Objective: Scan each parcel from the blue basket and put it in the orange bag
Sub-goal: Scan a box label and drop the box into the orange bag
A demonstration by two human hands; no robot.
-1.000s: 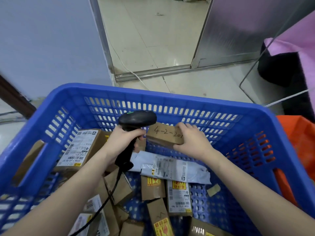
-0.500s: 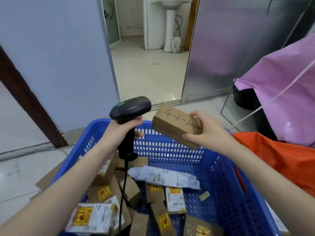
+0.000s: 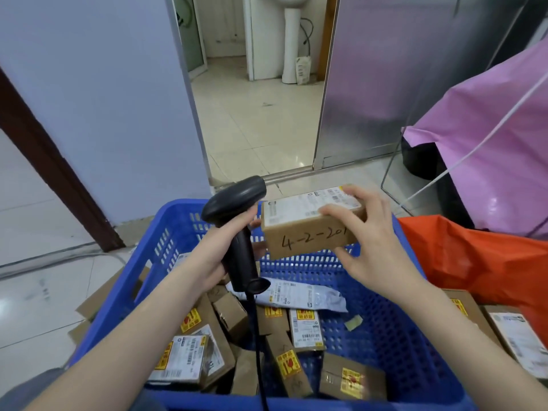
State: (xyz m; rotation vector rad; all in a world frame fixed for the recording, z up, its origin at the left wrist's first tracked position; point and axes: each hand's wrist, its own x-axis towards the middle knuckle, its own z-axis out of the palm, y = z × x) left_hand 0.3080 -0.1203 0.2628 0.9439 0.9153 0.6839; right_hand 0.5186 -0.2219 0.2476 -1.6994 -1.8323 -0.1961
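Head view. Step: scan. Right hand [image 3: 370, 247] grips box [image 3: 308, 223] above far rim of blue basket [image 3: 394, 321], label up. Left hand [image 3: 219, 247] curled round scanner [image 3: 237, 221], head just left of label. Next: aim at barcode, then drop box in orange bag [image 3: 474, 259], right.

My right hand [image 3: 373, 247] now holds the parcel [image 3: 311, 223] turned, its white label facing up and the handwritten "4-2-201" side facing me, where half a second ago the written side lay on top. A second ago it sat in the blue basket [image 3: 394, 321]. The scanner [image 3: 237, 215] in my left hand [image 3: 216, 253] is closer to the parcel's end.
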